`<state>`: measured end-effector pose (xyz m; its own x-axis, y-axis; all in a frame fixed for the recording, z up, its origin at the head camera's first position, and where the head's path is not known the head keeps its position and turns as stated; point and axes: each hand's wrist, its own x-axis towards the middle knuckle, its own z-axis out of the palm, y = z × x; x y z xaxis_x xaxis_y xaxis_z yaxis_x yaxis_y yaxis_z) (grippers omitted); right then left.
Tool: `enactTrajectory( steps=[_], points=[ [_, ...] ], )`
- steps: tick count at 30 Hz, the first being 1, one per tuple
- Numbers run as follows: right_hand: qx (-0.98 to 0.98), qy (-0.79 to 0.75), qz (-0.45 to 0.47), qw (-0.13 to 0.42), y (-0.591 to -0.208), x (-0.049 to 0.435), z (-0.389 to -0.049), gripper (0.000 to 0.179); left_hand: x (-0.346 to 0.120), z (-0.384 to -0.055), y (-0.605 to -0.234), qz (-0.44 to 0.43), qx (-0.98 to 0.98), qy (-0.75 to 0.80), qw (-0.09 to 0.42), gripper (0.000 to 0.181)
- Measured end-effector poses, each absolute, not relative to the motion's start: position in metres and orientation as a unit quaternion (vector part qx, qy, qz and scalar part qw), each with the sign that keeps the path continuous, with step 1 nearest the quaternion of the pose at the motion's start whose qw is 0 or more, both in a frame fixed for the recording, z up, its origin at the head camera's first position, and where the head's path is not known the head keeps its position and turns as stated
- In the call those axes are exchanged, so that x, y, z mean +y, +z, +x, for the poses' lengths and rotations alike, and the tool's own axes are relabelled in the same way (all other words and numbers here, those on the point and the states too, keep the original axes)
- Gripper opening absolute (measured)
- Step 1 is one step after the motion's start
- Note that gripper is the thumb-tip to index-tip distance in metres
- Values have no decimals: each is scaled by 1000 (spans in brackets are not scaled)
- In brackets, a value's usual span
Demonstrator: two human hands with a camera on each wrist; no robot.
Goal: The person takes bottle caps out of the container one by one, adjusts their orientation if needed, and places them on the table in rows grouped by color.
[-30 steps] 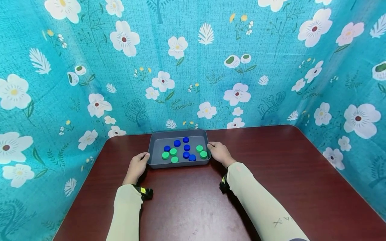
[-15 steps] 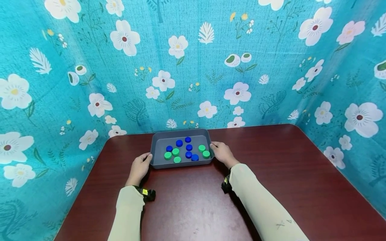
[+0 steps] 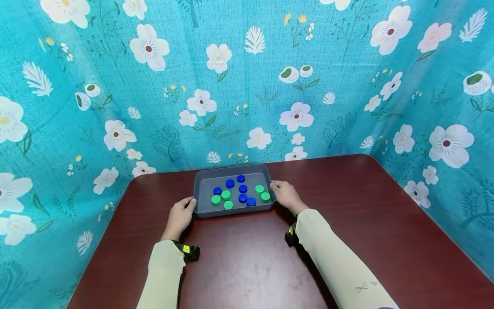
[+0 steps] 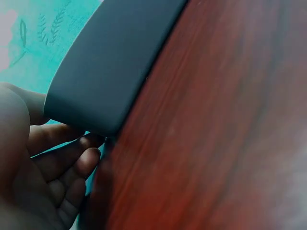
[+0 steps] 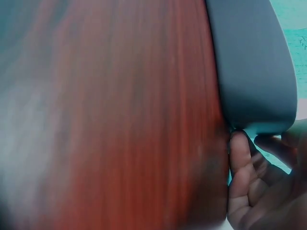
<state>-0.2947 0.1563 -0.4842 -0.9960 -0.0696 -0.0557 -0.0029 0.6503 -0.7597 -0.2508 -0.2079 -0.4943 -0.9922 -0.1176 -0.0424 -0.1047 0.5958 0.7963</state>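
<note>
Left fingers [image 4: 88, 162], right fingers [image 5: 240, 152] | curled, pinching tray [image 3: 206, 183] at either end | forearms [image 3: 339, 255] extended forward

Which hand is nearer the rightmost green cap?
Right: the right hand holds the gray tray at the end beside that green cap; the left hand holds the opposite end.
</note>
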Motion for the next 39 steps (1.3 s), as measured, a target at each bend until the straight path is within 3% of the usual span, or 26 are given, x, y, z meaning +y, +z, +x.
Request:
enactTrajectory(
  steps=[39],
  points=[
    [916,-394,-17,76,-471,219,-248,46,-164,-222,-483,-34,-922,-386,-26,49]
  ],
)
